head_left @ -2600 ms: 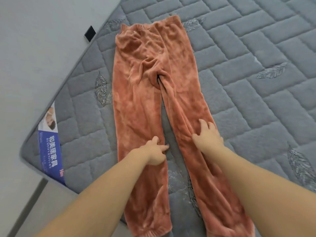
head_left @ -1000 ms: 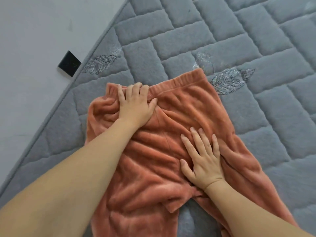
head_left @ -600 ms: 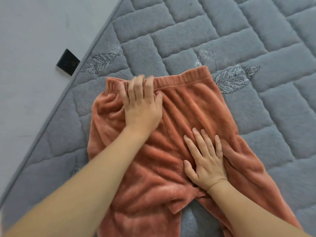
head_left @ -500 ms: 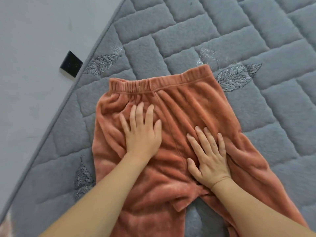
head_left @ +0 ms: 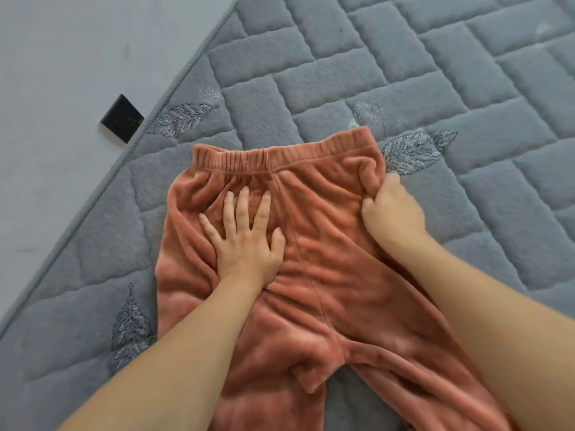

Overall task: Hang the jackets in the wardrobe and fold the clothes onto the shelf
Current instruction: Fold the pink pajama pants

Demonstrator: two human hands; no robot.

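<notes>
The trousers lie flat on the mattress, waistband at 12 o'clock; the mattress edge runs close at 9 o'clock, bare quilting toward 3 o'clock; the left hand presses flat, fingers spread; the right hand pinches the trousers' right edge, fingers curled.

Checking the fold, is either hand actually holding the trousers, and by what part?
The right hand grips the orange trousers at their right side edge, just below the waistband. The left hand only presses flat.
</notes>
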